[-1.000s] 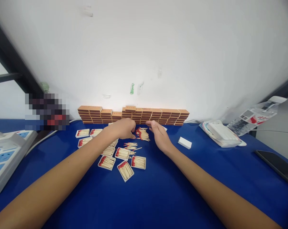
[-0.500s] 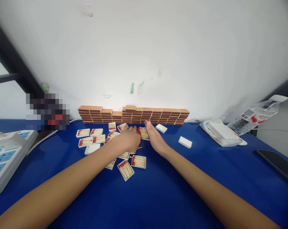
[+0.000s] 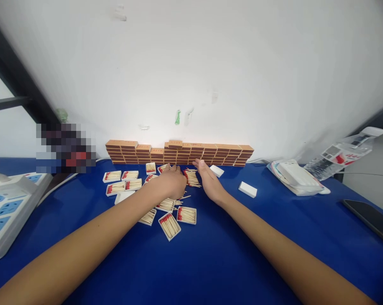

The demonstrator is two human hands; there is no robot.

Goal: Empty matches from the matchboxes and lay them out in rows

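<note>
A loose pile of red-headed matches (image 3: 192, 178) lies on the blue tabletop between my two hands. At its left end is my left hand (image 3: 174, 183), back upward, its bent fingers slightly apart and their tips partly hidden. My right hand (image 3: 211, 183) stands on edge to the right of the pile, open, with fingers stretched forward and thumb up. Several white matchbox trays filled with matches, such as the tray (image 3: 169, 226) nearest me, lie around and under my left forearm. A few stray matches (image 3: 182, 197) lie just below my left hand.
A low wall of stacked brown matchboxes (image 3: 210, 153) runs along the white wall. Two white trays, one upside down (image 3: 248, 189), lie at right. Beyond are a packet (image 3: 298, 178), a plastic bottle (image 3: 340, 154) and a phone (image 3: 371, 220). A power strip (image 3: 7, 212) sits at left.
My right hand has drawn slightly away from the match pile, leaving more of it showing. My left hand stays at the pile's left end. The whole view has shifted slightly.
</note>
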